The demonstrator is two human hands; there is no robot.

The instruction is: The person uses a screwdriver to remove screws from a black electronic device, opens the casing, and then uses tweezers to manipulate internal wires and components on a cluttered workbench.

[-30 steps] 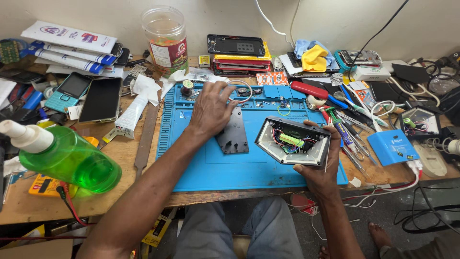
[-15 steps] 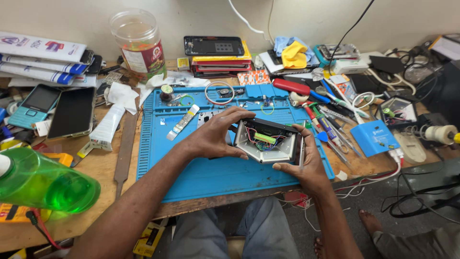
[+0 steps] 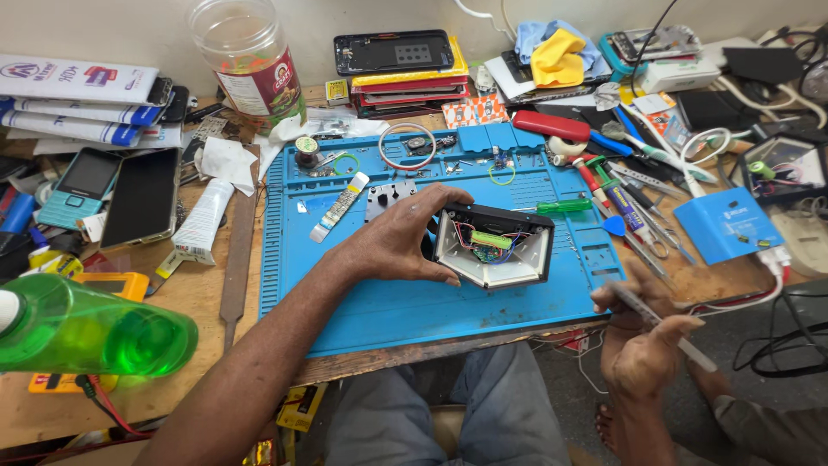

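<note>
The left hand [image 3: 398, 243] is cupped around the left side of an open black housing [image 3: 493, 246], fingers curled over its top edge and thumb along its lower edge, holding it on the blue mat [image 3: 388, 302]. The housing sits near the middle of the mat, a little toward the right, its white inner walls sloping down to a small green circuit board [image 3: 490, 241] with thin coloured wires. The right hand [image 3: 642, 345] is off the mat, below the front edge of the bench [image 3: 198, 302], fingers closed in a pinch around a slim grey tool [image 3: 660, 324] that slants from upper left to lower right; it is apart from the housing. Just behind the left hand lies a grey metal plate [image 3: 388, 197], and left of that a narrow white strip [image 3: 340, 205]. A green-handled screwdriver [image 3: 556, 207] lies on the mat just right of the housing's top. Further right, tweezers and other tools [image 3: 634, 203] are strewn beside a small blue box [image 3: 723, 224]. At the left of the bench lie a white tube [image 3: 203, 220], a dark phone [image 3: 142, 197] and a teal keypad phone [image 3: 79, 185]. A green bottle [image 3: 95, 332] lies close to the camera at the lower left. A clear plastic jar [image 3: 250, 56] stands at the back.
</note>
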